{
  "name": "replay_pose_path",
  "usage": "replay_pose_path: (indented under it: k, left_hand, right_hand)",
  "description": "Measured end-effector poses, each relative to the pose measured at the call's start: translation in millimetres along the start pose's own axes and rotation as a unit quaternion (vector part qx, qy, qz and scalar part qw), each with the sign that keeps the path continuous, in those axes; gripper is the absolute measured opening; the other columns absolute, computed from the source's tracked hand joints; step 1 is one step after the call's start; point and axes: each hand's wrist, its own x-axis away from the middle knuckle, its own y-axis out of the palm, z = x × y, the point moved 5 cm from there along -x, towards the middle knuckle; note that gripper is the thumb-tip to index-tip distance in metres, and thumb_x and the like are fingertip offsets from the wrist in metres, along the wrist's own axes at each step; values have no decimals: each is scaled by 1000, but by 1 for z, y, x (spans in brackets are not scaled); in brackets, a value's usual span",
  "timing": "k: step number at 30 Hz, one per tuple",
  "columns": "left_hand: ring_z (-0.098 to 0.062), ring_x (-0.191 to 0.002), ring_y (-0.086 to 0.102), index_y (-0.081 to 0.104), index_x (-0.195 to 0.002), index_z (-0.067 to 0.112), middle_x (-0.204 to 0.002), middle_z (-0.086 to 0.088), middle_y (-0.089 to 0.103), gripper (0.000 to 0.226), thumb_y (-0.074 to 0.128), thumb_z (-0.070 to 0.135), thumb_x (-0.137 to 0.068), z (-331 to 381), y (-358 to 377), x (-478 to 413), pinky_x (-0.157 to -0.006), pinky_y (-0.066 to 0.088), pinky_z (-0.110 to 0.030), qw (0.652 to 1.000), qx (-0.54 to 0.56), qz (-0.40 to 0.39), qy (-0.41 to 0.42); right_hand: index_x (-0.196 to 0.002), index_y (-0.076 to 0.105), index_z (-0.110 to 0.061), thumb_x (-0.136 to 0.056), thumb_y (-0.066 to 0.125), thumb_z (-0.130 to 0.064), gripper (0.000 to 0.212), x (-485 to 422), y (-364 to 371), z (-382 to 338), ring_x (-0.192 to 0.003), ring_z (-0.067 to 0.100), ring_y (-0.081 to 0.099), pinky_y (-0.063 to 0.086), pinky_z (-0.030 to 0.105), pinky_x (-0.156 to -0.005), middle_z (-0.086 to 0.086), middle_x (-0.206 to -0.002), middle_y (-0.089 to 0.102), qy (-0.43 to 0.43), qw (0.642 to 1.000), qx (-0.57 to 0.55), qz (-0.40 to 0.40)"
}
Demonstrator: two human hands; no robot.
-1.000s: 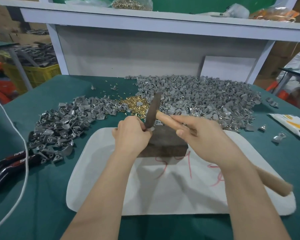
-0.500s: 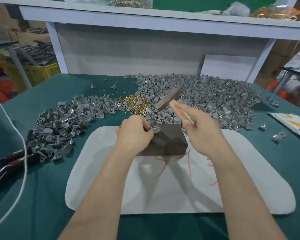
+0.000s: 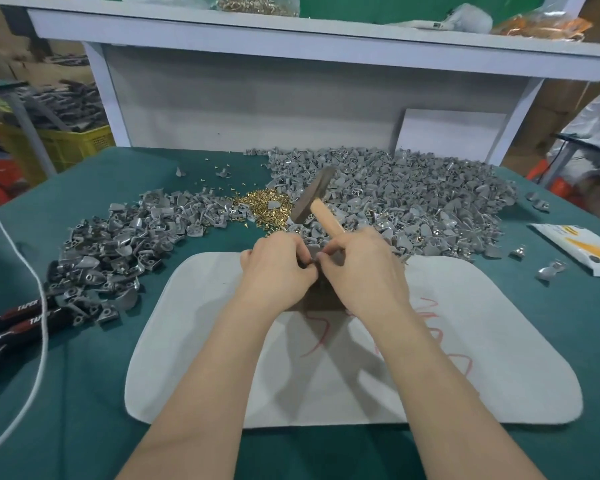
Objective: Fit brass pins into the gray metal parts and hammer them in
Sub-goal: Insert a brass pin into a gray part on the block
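My left hand [image 3: 278, 268] and my right hand [image 3: 362, 268] meet over a dark metal block [image 3: 321, 299] on the white mat [image 3: 465, 358]. Both pinch a small gray part between their fingertips; the part is mostly hidden. My right hand also holds a hammer [image 3: 314, 200] by its wooden handle, with the dark head raised and pointing away from me. A small heap of brass pins [image 3: 264, 204] lies just beyond the hands. Gray metal parts form a big pile [image 3: 413, 199] at the back right and another pile [image 3: 118, 247] at the left.
Black pliers [image 3: 11, 320] and a white cord [image 3: 39, 306] lie at the left edge of the green table [image 3: 66, 393]. A white and yellow packet [image 3: 582, 249] and a few loose gray parts [image 3: 548, 270] lie at the right. A white shelf frame [image 3: 291, 32] stands behind.
The hammer head has lifted off the block and swung away. My right hand slid up the handle and came in beside my left hand at the part.
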Motion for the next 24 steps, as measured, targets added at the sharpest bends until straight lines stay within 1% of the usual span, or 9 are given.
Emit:
replay_pose_path:
  k: [6,8,10,11,12,13,15,21,24]
  left_hand:
    - [-27,-103,57,55,-72,25,-94,1,67,14,65,26,-82,2,0,1,-95,41,-40,1000,-6,-1,6]
    - [-28,-103,56,57,-75,24,-95,0,67,11,65,26,-82,3,0,1,-94,41,-39,1000,-12,5,9]
    - [-28,-101,56,59,-76,22,-94,0,66,10,64,27,-83,4,-1,1,-92,40,-38,1000,-19,15,14]
    - [-28,-101,56,60,-76,21,-93,0,66,10,64,27,-83,4,-2,1,-91,40,-37,999,-22,18,18]
    - [-29,-100,56,60,-77,20,-93,-1,65,10,63,27,-84,4,-2,1,-89,39,-37,999,-24,18,22]
    - [-29,-100,55,60,-77,19,-93,-1,65,10,63,26,-84,5,-2,1,-89,38,-37,999,-26,17,25]
    - [-29,-100,55,60,-78,18,-92,-2,64,10,62,25,-85,6,-2,1,-88,37,-37,999,-26,16,30]
    - [-30,-100,55,63,-85,14,-94,-4,64,11,62,24,-86,7,-3,2,-91,41,-39,999,-24,16,32]
    - [-30,-98,55,60,-81,16,-92,-3,64,10,61,24,-86,8,-3,2,-89,40,-38,999,-26,14,31]
  right_hand:
    - [-98,65,-28,-90,56,-34,14,3,1,-8,-86,28,59,40,32,-68,-3,-93,39,-43,999,15,6]
    - [-113,61,-33,-93,50,-33,22,1,2,-10,-86,31,58,42,35,-72,-1,-93,36,-50,998,37,-9]
    - [-135,42,-42,-97,44,-29,40,0,5,-12,-86,30,57,41,36,-74,0,-94,34,-54,996,69,-29]
    - [-139,35,-44,-98,42,-27,45,0,5,-12,-85,29,57,40,36,-73,0,-95,34,-55,995,83,-31]
    - [-138,36,-42,-98,41,-25,44,0,6,-13,-85,30,57,37,35,-71,1,-96,36,-55,994,95,-26]
    - [-134,44,-36,-98,41,-23,38,1,6,-13,-86,30,58,35,34,-69,2,-99,39,-56,993,106,-18]
    - [-118,56,-24,-97,41,-21,26,2,6,-14,-90,30,60,32,33,-67,3,-105,44,-53,992,116,-8]
    - [-108,57,-22,-96,42,-22,19,3,6,-15,-88,29,60,32,32,-66,3,-103,43,-49,994,98,1]
    - [-106,58,-22,-96,43,-22,18,2,7,-14,-86,29,60,32,32,-65,-1,-93,32,-47,994,94,6]
